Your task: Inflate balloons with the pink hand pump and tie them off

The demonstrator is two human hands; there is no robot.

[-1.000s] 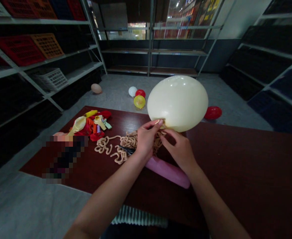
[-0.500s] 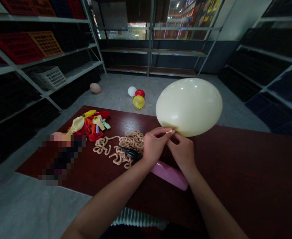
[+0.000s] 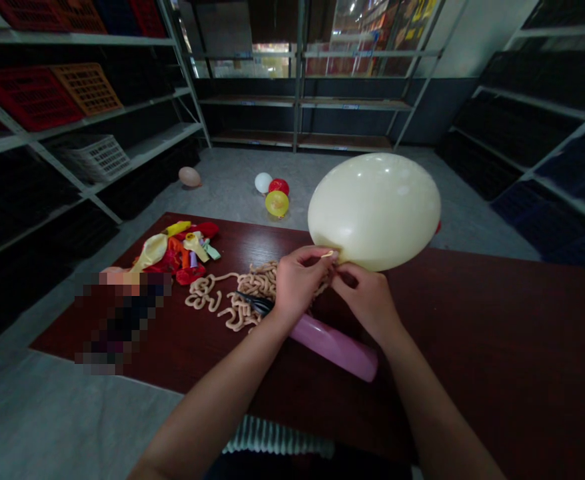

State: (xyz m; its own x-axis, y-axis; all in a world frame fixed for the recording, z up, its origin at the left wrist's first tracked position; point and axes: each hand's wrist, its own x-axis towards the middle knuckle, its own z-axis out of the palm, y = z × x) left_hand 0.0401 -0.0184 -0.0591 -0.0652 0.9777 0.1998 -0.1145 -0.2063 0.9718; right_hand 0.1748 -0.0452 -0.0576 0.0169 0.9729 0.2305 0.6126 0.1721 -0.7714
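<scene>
A large inflated pale-yellow balloon (image 3: 375, 210) hovers just above the dark red table (image 3: 497, 347). My left hand (image 3: 297, 287) and my right hand (image 3: 367, 300) both pinch its neck at the lower left, fingers closed together. Under my wrists lies a pink balloon pump (image 3: 332, 347) with a black nozzle. A heap of tan rubber bands (image 3: 242, 293) lies just left of my left hand. Farther left is a pile of flat coloured balloons (image 3: 180, 250).
A blurred patch covers something at the table's left edge (image 3: 120, 317). Inflated balloons lie on the grey floor beyond the table: white, red and yellow ones (image 3: 275, 193) and a peach one (image 3: 190, 177). Metal shelving with crates lines the left, back and right.
The balloon swung right and then slightly back left. My hands stayed pinched at its neck, shifting with it.
</scene>
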